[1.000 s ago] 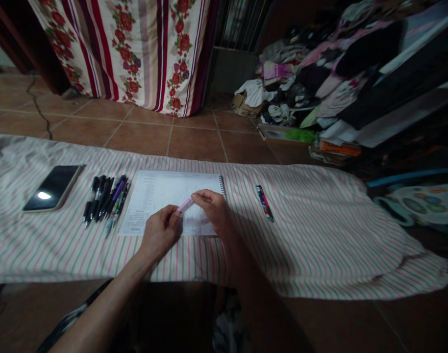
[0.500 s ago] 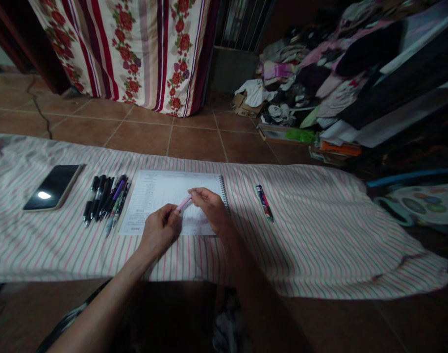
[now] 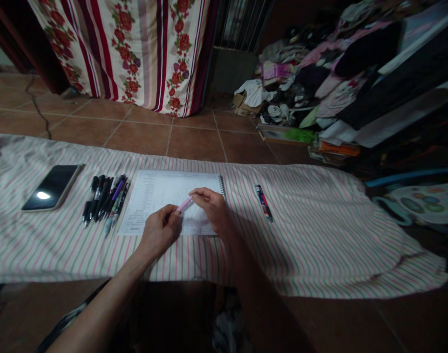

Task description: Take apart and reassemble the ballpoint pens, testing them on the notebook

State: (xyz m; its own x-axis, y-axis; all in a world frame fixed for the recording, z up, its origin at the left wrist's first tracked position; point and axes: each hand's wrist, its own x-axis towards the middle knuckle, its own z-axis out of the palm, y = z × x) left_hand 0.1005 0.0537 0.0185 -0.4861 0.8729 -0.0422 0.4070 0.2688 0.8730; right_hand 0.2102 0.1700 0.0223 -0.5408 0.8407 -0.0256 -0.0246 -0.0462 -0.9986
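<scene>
Pink highlighter (image 3: pixel 185 204) pinched at both ends, left hand (image 3: pixel 160 233) and right hand (image 3: pixel 211 210) curled shut on it, just over a spiral-bound form (image 3: pixel 154 196), pens (image 3: pixel 104 200) just beyond the left hand.

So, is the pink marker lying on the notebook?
No, the pink marker is held between the left hand and right hand, above the notebook.

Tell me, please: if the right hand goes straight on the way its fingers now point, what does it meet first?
The right hand would likely meet the pink marker pinched in the left hand first. Its fingertips are right at the marker's upper end and may touch it; depth is hard to judge here.
</scene>
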